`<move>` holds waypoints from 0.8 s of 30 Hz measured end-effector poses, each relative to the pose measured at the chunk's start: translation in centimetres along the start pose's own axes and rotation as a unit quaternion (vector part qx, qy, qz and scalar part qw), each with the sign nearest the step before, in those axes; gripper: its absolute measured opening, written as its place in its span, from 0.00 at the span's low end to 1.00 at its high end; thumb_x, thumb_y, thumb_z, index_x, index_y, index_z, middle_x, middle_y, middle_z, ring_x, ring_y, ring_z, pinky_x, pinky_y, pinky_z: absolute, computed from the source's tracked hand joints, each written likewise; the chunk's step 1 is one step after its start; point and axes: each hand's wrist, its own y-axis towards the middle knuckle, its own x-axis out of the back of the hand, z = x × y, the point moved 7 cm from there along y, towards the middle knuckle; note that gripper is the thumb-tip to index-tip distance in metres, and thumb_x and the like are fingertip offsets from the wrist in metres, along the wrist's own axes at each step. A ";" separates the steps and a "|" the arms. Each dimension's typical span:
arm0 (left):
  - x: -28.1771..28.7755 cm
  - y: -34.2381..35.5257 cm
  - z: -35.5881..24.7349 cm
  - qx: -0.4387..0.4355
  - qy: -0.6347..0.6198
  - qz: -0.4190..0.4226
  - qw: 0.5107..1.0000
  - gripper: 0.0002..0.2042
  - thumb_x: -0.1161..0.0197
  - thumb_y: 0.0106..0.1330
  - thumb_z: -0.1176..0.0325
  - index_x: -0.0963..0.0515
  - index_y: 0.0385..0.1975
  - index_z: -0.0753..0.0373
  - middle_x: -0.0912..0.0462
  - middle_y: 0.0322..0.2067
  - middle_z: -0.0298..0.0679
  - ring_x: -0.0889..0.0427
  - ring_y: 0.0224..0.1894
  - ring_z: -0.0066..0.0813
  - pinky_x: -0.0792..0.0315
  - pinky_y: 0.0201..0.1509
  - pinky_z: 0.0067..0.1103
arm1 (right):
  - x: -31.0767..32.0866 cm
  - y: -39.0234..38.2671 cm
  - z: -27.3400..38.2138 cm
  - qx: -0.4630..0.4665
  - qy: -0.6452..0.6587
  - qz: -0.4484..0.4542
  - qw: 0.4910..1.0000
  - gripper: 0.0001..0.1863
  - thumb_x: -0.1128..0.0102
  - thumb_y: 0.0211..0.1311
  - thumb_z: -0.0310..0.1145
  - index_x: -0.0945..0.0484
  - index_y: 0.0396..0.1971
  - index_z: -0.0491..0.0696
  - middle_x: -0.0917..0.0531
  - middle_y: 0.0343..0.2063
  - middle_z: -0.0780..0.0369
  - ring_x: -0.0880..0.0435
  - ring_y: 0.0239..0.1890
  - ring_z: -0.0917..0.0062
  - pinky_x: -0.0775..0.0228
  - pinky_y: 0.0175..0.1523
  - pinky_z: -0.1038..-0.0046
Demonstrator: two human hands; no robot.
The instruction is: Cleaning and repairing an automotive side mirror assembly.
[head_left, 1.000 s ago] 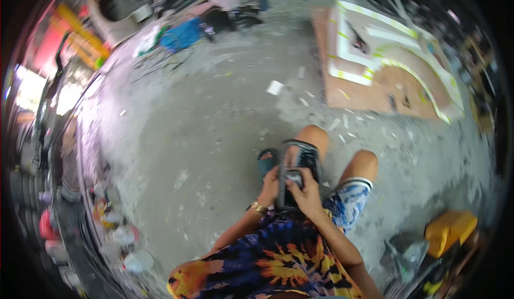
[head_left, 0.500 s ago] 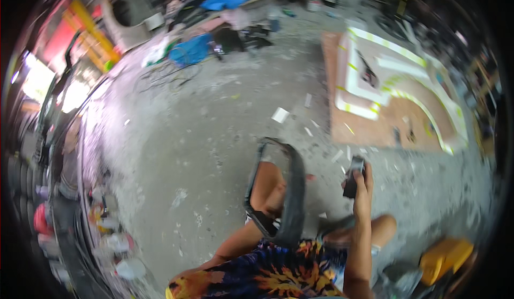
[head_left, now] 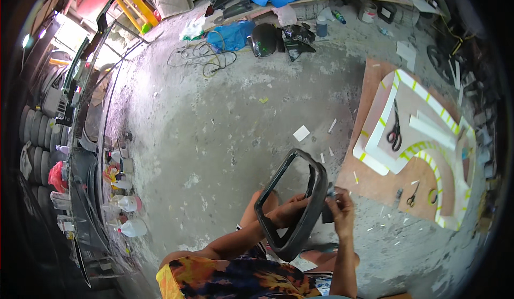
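A black, rounded, hollow frame (head_left: 317, 189) stands tilted up in front of my lap. My left hand (head_left: 292, 211) reaches through its opening and supports the right side from within; its fingertips are partly hidden behind the rim. Just outside that same side, my right hand (head_left: 344, 209) is closed around a small dark block (head_left: 327, 213), with the thumb toward the frame. The block is close against the frame's outer face; whether they touch I cannot tell.
To the right, a brown board (head_left: 350, 173) carries white taped template pieces (head_left: 375, 162), black-handled scissors (head_left: 395, 138) and smaller scissors (head_left: 412, 198). Paper scraps (head_left: 301, 133) dot the concrete floor. Plastic jugs (head_left: 131, 228) line the left; a cable (head_left: 214, 58) and blue sheeting (head_left: 233, 35) lie farther off.
My right hand has brought the dark block left to the frame's outer side. My left hand has pushed further through the opening, and the frame tilts more. The view has shifted.
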 end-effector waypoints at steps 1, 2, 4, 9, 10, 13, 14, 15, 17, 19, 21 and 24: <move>-0.9 -1.2 -0.9 0.008 -0.025 0.018 0.999 0.13 0.43 0.72 0.57 0.22 0.44 0.59 0.19 0.34 0.24 0.21 0.31 0.10 0.28 0.31 0.11 | -1.2 -0.1 1.4 0.008 -0.017 0.007 1.000 0.13 0.39 0.64 0.25 0.27 0.48 0.45 0.25 0.23 0.72 0.29 0.26 0.91 0.37 0.33 0.86; -1.3 -2.4 -1.5 0.006 -0.033 0.022 0.999 0.13 0.43 0.72 0.57 0.22 0.44 0.59 0.19 0.34 0.24 0.21 0.31 0.10 0.28 0.31 0.11 | -2.5 -0.6 2.4 -0.006 0.002 0.013 1.000 0.14 0.40 0.64 0.25 0.28 0.48 0.45 0.25 0.22 0.72 0.30 0.26 0.92 0.38 0.32 0.86; -2.4 -5.3 -3.7 -0.011 -0.056 0.002 0.998 0.19 0.42 0.71 0.63 0.28 0.59 0.63 0.19 0.44 0.29 0.21 0.39 0.12 0.28 0.42 0.12 | -5.3 -1.6 5.7 -0.073 0.037 0.026 0.996 0.17 0.42 0.64 0.22 0.31 0.52 0.46 0.25 0.23 0.71 0.31 0.26 0.91 0.38 0.32 0.86; -5.4 -14.4 -10.9 -0.008 -0.062 -0.112 0.992 0.17 0.43 0.71 0.63 0.26 0.55 0.65 0.18 0.41 0.31 0.20 0.37 0.14 0.27 0.40 0.13 | -12.6 -2.7 15.2 -0.121 0.019 0.100 0.987 0.25 0.41 0.63 0.22 0.37 0.58 0.47 0.20 0.29 0.66 0.25 0.29 0.88 0.34 0.35 0.85; -5.5 -16.1 -12.4 -0.024 -0.025 -0.108 0.994 0.19 0.42 0.70 0.61 0.26 0.55 0.65 0.18 0.40 0.31 0.20 0.35 0.14 0.27 0.37 0.14 | -14.5 -2.8 17.2 -0.139 0.020 0.125 0.982 0.26 0.40 0.63 0.22 0.37 0.59 0.47 0.20 0.30 0.65 0.24 0.31 0.87 0.33 0.35 0.85; -7.1 -20.8 -17.1 -0.041 -0.041 -0.052 0.997 0.14 0.42 0.71 0.59 0.24 0.48 0.62 0.19 0.39 0.29 0.21 0.38 0.15 0.27 0.39 0.14 | -19.8 -2.3 23.0 -0.190 0.056 0.185 0.963 0.28 0.39 0.62 0.23 0.38 0.61 0.47 0.19 0.31 0.65 0.22 0.32 0.85 0.31 0.37 0.83; -8.1 -22.4 -19.5 -0.094 -0.064 -0.047 0.992 0.17 0.43 0.71 0.58 0.26 0.52 0.62 0.19 0.40 0.30 0.21 0.38 0.15 0.27 0.40 0.14 | -21.6 -1.6 23.7 -0.153 0.045 0.210 0.965 0.26 0.38 0.63 0.26 0.35 0.59 0.47 0.19 0.31 0.65 0.21 0.34 0.85 0.29 0.37 0.83; -9.2 -24.0 -22.1 -0.146 -0.087 -0.043 0.984 0.19 0.43 0.71 0.58 0.27 0.56 0.62 0.20 0.42 0.30 0.22 0.38 0.15 0.27 0.41 0.14 | -22.9 -1.3 24.6 -0.161 0.036 0.270 0.949 0.20 0.37 0.64 0.31 0.29 0.54 0.46 0.18 0.32 0.65 0.21 0.34 0.85 0.28 0.37 0.82; -10.6 -26.6 -26.9 -0.179 -0.051 -0.069 0.980 0.28 0.45 0.72 0.57 0.39 0.68 0.63 0.21 0.44 0.29 0.23 0.39 0.13 0.28 0.41 0.13 | -25.6 -0.9 25.8 -0.222 -0.015 0.295 0.929 0.13 0.37 0.65 0.35 0.23 0.46 0.45 0.18 0.32 0.66 0.21 0.33 0.86 0.28 0.37 0.80; -11.1 -29.4 -30.9 -0.215 -0.021 -0.077 0.973 0.29 0.45 0.72 0.58 0.40 0.69 0.64 0.22 0.40 0.28 0.24 0.35 0.12 0.30 0.39 0.12 | -28.8 -0.1 27.9 -0.204 -0.090 0.363 0.905 0.11 0.38 0.65 0.36 0.18 0.32 0.44 0.19 0.23 0.68 0.21 0.29 0.86 0.29 0.35 0.80; -11.3 -31.8 -33.5 -0.239 -0.028 -0.035 0.970 0.30 0.45 0.72 0.58 0.42 0.69 0.65 0.25 0.36 0.26 0.26 0.33 0.11 0.32 0.36 0.11 | -31.8 1.0 29.7 -0.156 -0.049 0.394 0.905 0.10 0.39 0.66 0.35 0.17 0.29 0.44 0.20 0.21 0.69 0.22 0.26 0.87 0.30 0.34 0.81; -11.8 -34.6 -37.5 -0.245 -0.003 -0.065 0.967 0.34 0.43 0.71 0.58 0.48 0.70 0.67 0.32 0.28 0.24 0.33 0.27 0.10 0.39 0.28 0.08 | -35.8 2.8 31.6 -0.135 -0.050 0.421 0.895 0.11 0.40 0.67 0.34 0.16 0.28 0.45 0.20 0.20 0.70 0.24 0.24 0.90 0.32 0.32 0.82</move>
